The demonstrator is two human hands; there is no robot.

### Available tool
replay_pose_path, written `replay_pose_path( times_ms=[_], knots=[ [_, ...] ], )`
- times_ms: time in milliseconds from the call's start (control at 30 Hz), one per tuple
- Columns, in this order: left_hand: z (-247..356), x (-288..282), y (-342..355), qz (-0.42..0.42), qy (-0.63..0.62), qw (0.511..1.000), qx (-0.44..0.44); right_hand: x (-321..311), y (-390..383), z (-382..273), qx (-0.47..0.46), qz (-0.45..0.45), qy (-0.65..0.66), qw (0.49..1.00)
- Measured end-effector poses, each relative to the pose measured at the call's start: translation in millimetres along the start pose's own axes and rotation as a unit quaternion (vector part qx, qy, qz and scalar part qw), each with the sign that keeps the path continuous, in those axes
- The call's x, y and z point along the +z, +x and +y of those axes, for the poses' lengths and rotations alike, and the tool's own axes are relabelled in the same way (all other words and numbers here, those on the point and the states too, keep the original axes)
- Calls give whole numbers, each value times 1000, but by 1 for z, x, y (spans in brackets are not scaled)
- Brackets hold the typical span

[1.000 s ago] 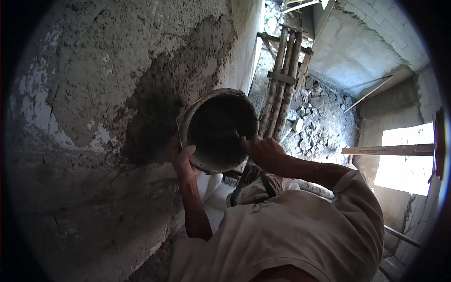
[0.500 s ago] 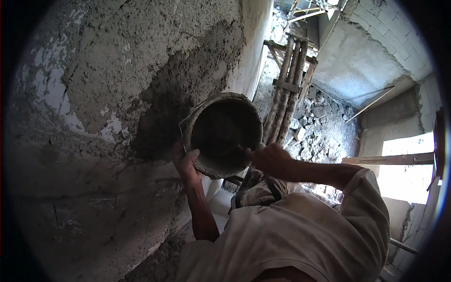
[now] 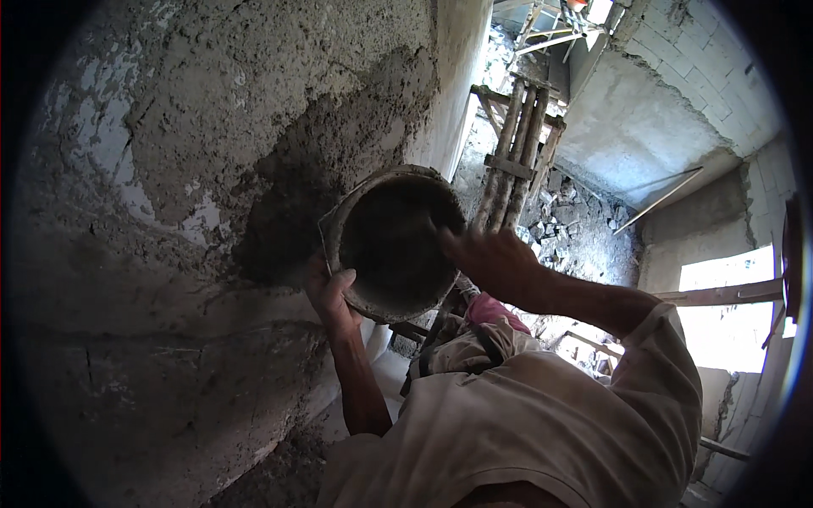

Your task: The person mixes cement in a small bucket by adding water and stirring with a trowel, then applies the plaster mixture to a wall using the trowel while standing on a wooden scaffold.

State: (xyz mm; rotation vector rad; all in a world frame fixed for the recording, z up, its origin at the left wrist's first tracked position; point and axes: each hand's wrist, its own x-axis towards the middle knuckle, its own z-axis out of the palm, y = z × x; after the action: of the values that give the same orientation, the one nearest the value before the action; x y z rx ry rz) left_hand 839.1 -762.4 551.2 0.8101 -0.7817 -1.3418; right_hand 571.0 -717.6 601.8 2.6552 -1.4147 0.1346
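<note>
A round, mortar-crusted bucket (image 3: 336, 233) is tipped so that its dark mouth faces me, close to the wall. My left hand (image 3: 331, 296) grips its lower left side, thumb over the rim. A thin wire handle (image 3: 323, 227) hangs off that same side. At the bucket's right edge, my right hand (image 3: 500, 267) is closed, knuckles up, with its front end over the opening. Whatever it holds is lost in shadow and blur. Inside the bucket, the contents are too dark to make out. A dark, damp-looking patch of rough plaster (image 3: 296, 190) spreads on the wall behind it.
A narrow scaffold of lashed poles (image 3: 512, 157) runs away ahead of me. Rubble (image 3: 555, 224) lies on the ground to its right. A wooden beam (image 3: 728, 293) crosses a bright opening at right, and a thin pole (image 3: 660, 201) leans near the far wall.
My right hand has risen slightly and shifted right along the bucket's rim. The bucket stays in my left hand, moved a little left in view. Pink cloth now shows below it.
</note>
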Motion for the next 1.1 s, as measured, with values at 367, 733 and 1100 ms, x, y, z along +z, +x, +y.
replay_pose_path(
  times_ms=[367,733,1100],
  knots=[
    [13,21,4,-2,-16,1000,10,-11,4,-10,-4,-112,-11,994],
    [10,32,-9,26,67,996,43,28,4,-4,38,-153,89,983],
    [-14,33,-3,-86,133,985,64,12,5,61,207,-384,472,766]
  ],
)
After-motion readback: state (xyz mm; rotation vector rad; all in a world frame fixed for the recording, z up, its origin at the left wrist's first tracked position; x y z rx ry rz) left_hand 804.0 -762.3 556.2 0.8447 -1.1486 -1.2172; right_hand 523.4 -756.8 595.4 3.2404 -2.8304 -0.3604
